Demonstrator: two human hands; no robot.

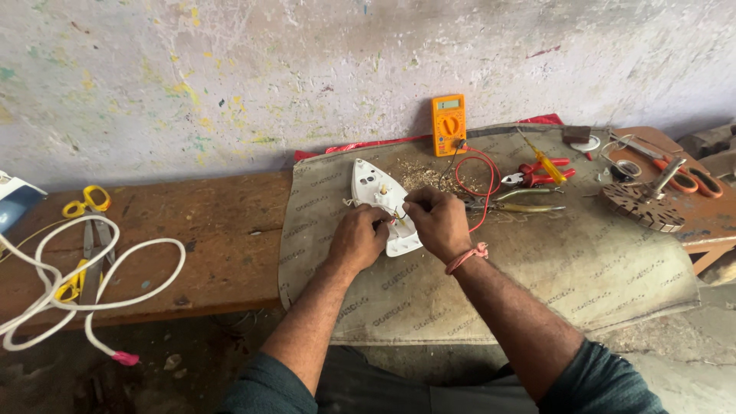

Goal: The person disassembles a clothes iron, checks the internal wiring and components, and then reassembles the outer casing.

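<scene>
Both our hands pinch at thin wires on a white, pointed plastic iron shell [381, 201]: left hand [359, 239] curled closed at its near edge, likely to steady it, right hand [437, 222] with fingertips together on a wire end. We cannot tell which strand each grips. Shell lies flat on a grey printed cloth mat [537, 261] spread over the wooden bench [215, 230], a small brass post standing up from it. Nearby: orange multimeter [449, 124] with red lead, long-nose pliers [514, 201], red-handled cutters [540, 172], coiled white cord [84, 284].
</scene>
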